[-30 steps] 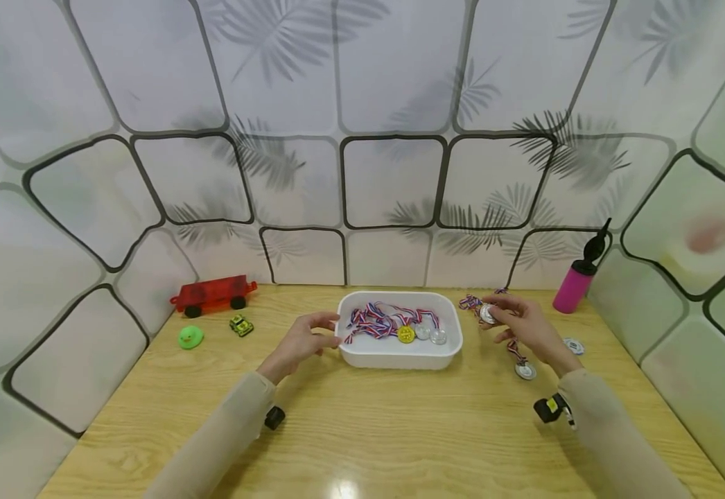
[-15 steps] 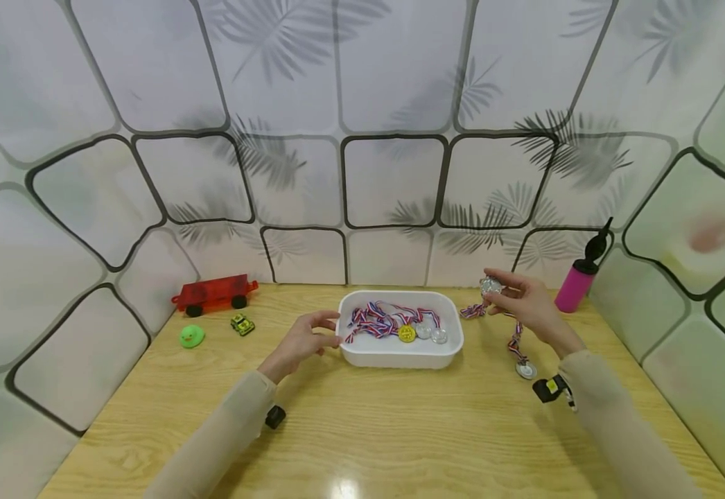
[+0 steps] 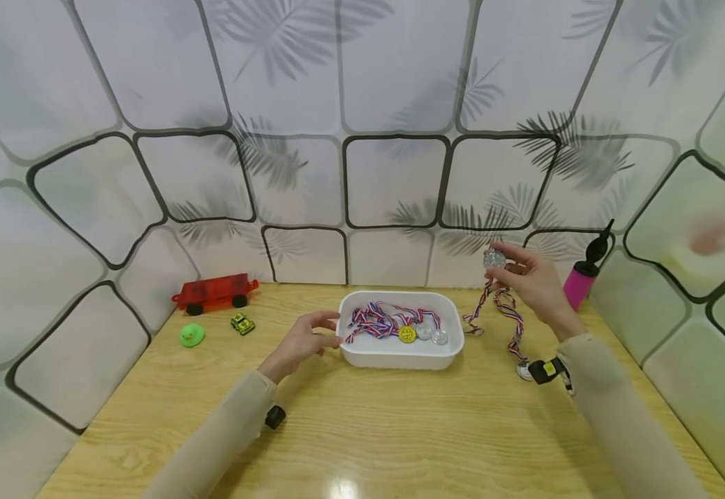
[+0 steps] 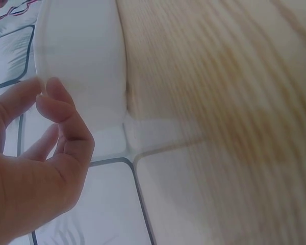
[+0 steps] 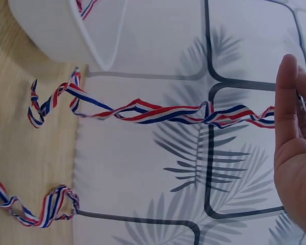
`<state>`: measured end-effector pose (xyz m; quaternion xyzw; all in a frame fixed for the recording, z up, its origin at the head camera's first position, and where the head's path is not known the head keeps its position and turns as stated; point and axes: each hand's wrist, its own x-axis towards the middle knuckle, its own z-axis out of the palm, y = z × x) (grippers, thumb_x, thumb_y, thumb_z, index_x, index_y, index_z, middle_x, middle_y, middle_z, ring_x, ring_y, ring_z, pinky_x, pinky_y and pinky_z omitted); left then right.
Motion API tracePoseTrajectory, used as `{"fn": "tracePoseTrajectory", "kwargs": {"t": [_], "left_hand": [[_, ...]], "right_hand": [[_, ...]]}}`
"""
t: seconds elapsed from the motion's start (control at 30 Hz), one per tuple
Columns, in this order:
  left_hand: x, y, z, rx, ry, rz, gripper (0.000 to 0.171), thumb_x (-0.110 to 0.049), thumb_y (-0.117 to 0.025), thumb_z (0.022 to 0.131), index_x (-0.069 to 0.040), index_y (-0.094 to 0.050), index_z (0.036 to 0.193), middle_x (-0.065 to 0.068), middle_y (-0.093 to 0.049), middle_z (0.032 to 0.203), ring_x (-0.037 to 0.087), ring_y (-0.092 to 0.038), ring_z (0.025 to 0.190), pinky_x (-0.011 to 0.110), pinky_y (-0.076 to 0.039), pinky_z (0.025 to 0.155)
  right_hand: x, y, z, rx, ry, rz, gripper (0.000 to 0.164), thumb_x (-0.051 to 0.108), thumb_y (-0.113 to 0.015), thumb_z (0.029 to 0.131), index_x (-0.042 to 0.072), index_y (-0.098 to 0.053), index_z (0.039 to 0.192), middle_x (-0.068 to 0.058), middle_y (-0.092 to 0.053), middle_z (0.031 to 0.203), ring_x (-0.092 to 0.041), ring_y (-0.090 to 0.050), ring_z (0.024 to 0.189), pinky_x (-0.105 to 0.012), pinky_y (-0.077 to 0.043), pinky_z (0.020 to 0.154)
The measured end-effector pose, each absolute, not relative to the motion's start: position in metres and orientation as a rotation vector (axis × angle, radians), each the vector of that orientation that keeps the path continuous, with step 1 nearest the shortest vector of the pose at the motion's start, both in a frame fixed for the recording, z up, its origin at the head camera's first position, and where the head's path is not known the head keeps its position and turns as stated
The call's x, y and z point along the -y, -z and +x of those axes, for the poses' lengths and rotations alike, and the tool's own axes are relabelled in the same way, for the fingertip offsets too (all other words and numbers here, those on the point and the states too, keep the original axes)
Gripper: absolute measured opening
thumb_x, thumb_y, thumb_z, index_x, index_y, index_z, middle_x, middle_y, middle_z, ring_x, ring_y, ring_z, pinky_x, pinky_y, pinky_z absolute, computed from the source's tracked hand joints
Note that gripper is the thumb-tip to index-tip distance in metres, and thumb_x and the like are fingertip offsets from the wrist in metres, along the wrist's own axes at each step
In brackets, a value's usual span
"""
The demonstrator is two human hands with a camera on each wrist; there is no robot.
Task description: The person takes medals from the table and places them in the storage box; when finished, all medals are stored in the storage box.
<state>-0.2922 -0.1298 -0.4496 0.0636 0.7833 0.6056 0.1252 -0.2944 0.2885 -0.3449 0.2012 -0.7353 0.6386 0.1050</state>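
My right hand (image 3: 536, 287) pinches a silver medal (image 3: 495, 259) by its disc, raised above the back right of the table. Its red, white and blue ribbon (image 5: 163, 113) trails down, with the lower end on the wood. A second silver medal (image 3: 524, 371) lies below that hand, partly behind the wrist camera, its twisted ribbon (image 5: 51, 206) on the table. With fingers and thumb, my left hand (image 3: 300, 343) grips the left rim of a white plastic tub (image 3: 400, 360). Inside the tub are a gold medal (image 3: 407, 334), two silver medals (image 3: 440, 337) and tangled ribbons (image 3: 375, 324).
On the left stand a red toy trailer (image 3: 215, 293), a green rubber duck (image 3: 191, 335) and a small yellow-green toy car (image 3: 242, 324). A pink bottle-like pump (image 3: 577, 285) with a black top stands at back right. A patterned curtain (image 3: 394, 184) borders the table.
My right hand has lifted the silver medal upward from near the table, and its ribbon has drawn out below it. My left hand has stayed at the tub.
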Motion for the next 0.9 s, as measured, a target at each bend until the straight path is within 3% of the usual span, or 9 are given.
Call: {"fn": "tracePoseTrajectory", "kwargs": {"t": [0.53,0.8,0.9], "left_hand": [[0.130,0.448,-0.293,-2.294,-1.747,0.194,0.058,-0.004,-0.073,0.085,-0.005,-0.052,0.139,0.023,-0.057,0.125,0.014,-0.062,0.078,0.025,-0.047,0.060],[0.130,0.449,-0.293,-2.290,-1.739,0.193,0.059,-0.004,-0.073,0.085,-0.006,-0.052,0.140,0.022,-0.057,0.125,0.013,-0.062,0.079,0.024,-0.047,0.061],[0.130,0.449,-0.293,-2.286,-1.742,0.206,0.059,-0.004,-0.072,0.086,-0.004,-0.050,0.141,0.023,-0.056,0.126,0.013,-0.062,0.078,0.025,-0.047,0.061]], "right_hand": [[-0.271,0.298,-0.299,2.108,-1.856,0.625,0.049,-0.001,-0.068,0.089,0.000,-0.056,0.136,0.004,-0.071,0.106,-0.012,-0.070,0.067,-0.025,-0.058,0.064],[-0.254,0.279,-0.299,2.160,-1.790,0.638,0.052,0.004,-0.070,0.089,0.006,-0.055,0.138,0.002,-0.073,0.101,-0.013,-0.071,0.068,-0.026,-0.058,0.069],[-0.246,0.275,-0.302,2.096,-1.861,0.727,0.050,-0.001,-0.068,0.088,0.003,-0.056,0.137,0.001,-0.070,0.113,-0.014,-0.071,0.070,-0.027,-0.059,0.069]]}}
